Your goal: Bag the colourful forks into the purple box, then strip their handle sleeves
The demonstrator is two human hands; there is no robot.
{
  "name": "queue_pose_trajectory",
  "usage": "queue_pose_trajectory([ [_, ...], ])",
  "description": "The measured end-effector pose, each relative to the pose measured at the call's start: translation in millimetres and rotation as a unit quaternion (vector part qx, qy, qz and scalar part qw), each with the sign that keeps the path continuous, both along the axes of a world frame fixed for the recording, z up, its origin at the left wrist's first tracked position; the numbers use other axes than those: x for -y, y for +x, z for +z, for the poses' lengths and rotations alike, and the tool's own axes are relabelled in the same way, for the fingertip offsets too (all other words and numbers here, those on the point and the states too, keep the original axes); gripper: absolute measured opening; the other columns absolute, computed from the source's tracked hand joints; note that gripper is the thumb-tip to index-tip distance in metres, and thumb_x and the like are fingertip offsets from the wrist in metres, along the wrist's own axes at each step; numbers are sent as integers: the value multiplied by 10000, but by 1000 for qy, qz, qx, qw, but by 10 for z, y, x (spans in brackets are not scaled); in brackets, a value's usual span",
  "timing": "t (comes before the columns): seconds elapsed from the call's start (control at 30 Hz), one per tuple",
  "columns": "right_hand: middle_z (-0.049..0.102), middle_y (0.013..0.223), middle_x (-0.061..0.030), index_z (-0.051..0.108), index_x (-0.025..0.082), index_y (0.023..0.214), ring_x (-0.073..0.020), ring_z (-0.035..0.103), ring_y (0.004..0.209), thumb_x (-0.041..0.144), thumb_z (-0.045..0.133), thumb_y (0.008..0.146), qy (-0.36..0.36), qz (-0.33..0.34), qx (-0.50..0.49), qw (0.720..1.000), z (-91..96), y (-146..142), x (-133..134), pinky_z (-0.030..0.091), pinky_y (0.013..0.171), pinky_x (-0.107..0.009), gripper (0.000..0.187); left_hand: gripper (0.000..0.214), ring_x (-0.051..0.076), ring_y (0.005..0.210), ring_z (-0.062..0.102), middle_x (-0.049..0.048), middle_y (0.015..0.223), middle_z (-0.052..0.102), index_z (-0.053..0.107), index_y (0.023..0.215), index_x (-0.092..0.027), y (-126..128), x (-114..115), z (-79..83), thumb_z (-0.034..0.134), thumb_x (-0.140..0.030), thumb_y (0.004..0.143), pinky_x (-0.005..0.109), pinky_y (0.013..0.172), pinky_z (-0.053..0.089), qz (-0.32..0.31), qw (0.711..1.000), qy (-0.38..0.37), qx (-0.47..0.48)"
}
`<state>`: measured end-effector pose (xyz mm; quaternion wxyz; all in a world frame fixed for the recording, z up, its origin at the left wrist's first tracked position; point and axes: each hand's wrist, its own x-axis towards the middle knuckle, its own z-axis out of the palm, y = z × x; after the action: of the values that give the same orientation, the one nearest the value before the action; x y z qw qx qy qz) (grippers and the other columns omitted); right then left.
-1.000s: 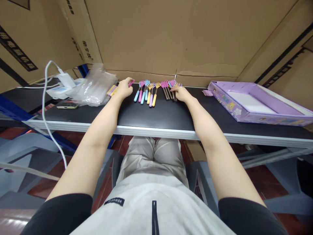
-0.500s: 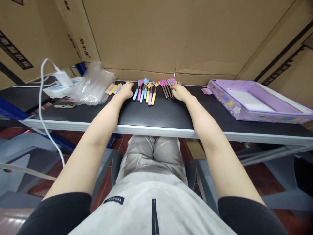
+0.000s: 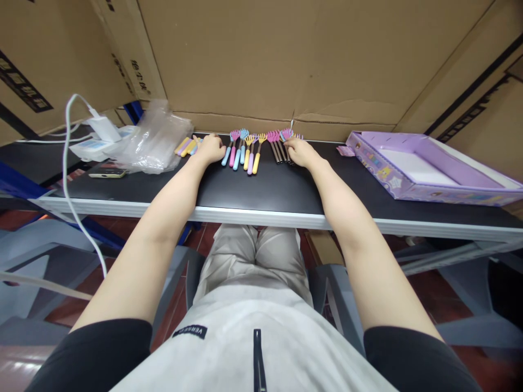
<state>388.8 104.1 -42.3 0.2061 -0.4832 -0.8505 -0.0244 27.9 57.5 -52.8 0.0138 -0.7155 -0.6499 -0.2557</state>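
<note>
Several claw-headed back scratchers with coloured handles, the middle ones marked by a yellow handle [image 3: 256,163], lie on the black table between my hands. My left hand [image 3: 211,148] is palm down at the loose coloured handles [image 3: 186,147], its thumb apart from its fingers. Its fingertips are partly hidden among those handles. Over to the right, my right hand [image 3: 299,151] has its fingers closed at a group of handleless dark rods [image 3: 279,153] with pink, blue and yellow claw heads. The fingers seem to pinch one rod near its head.
Crumpled clear plastic bags [image 3: 153,144] lie left of the handles, beside a phone-like device [image 3: 107,172] and a white charger [image 3: 104,129] with its cable. An open purple box [image 3: 402,182] sits at the right with a small pink packet [image 3: 346,151]. Cardboard walls [image 3: 261,60] stand behind.
My left hand has shifted slightly, its fingers reaching a little further over the loose handles. My right hand stays at the dark rods almost unchanged. The view has tipped slightly.
</note>
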Motion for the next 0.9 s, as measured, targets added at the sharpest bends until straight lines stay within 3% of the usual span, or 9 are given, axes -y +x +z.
queue_pose_trajectory([
  [0.13,764,1619,-159,849,112,1458,-329,704,1544,120,437,1034,3,-4,3,1000,5,-5,7,519,1373,-512,591,227,502,1608,578,241,1563,758,861,1071,-194,146,180,150,707,-307,948,878,1435,125,23,999,-40,-10],
  [0.3,774,1602,-166,853,105,1446,-328,721,1513,138,434,1034,5,-2,5,1000,-8,0,-6,533,1356,-494,589,300,532,1592,580,256,1412,810,861,1089,-167,198,190,134,733,-360,898,889,1423,108,7,998,-53,-18],
  [0.43,805,1561,-121,869,166,1432,-325,737,1488,141,461,1034,13,1,0,1000,-18,15,-22,551,1344,-514,570,338,528,1625,549,279,1523,756,846,1127,-120,244,197,138,702,-305,883,856,1448,94,18,998,-64,-17],
  [0.57,773,1608,-152,845,126,1477,-312,715,1530,138,458,1062,2,-4,12,1000,3,17,-2,516,1374,-460,566,394,503,1623,561,277,1575,733,828,1225,-102,272,208,147,693,-238,881,816,1472,90,21,998,-52,-16],
  [0.9,765,1617,-160,847,119,1477,-330,713,1528,143,450,1042,4,-1,10,1000,-3,25,-14,505,1387,-502,589,552,526,1634,511,254,1548,740,786,1401,-126,290,303,179,684,-226,868,801,1471,121,19,999,6,-28],
])
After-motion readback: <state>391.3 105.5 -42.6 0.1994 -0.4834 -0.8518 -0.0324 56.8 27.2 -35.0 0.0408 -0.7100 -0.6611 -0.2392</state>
